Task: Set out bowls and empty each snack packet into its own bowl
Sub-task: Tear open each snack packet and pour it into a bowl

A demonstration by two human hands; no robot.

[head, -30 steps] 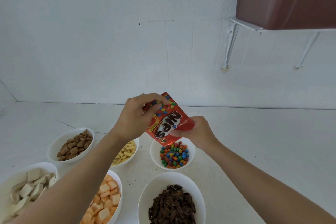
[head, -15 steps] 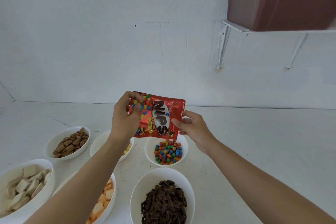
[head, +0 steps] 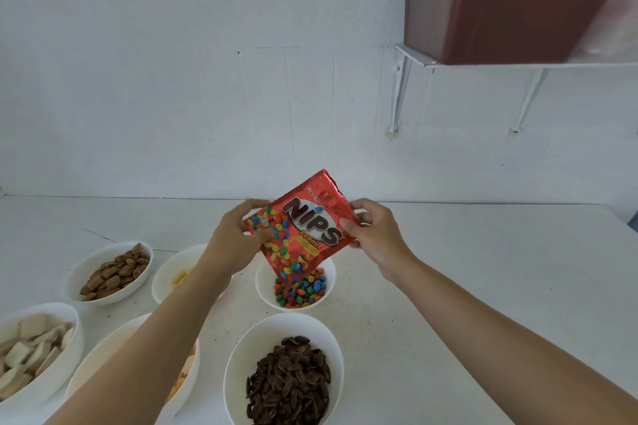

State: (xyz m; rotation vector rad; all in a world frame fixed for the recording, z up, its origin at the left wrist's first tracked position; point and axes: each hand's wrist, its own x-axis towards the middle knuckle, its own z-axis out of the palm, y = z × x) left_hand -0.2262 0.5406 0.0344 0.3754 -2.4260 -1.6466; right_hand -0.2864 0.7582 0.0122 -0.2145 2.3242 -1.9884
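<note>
White desk (head: 466, 269) carries six white bowls: dark seeds (head: 288, 379) nearest, brown pieces (head: 115, 269) far left, pale chunks (head: 31, 348) at left edge. Two more bowls sit mostly hidden under the left forearm. Brown box (head: 500, 0) on wall shelf (head: 419, 60), upper right.

Red NIPS packet (head: 303, 228) held tilted in air, lower corner over the candy bowl (head: 328, 274), coloured candies (head: 300, 291) inside. Left hand (head: 238, 238) grip pinches the packet's left edge; right hand (head: 374, 231) grip pinches its right edge.

Yellow-snack bowl (head: 179, 269) mostly behind left forearm, brown box (head: 511, 0) cropped top-right
</note>
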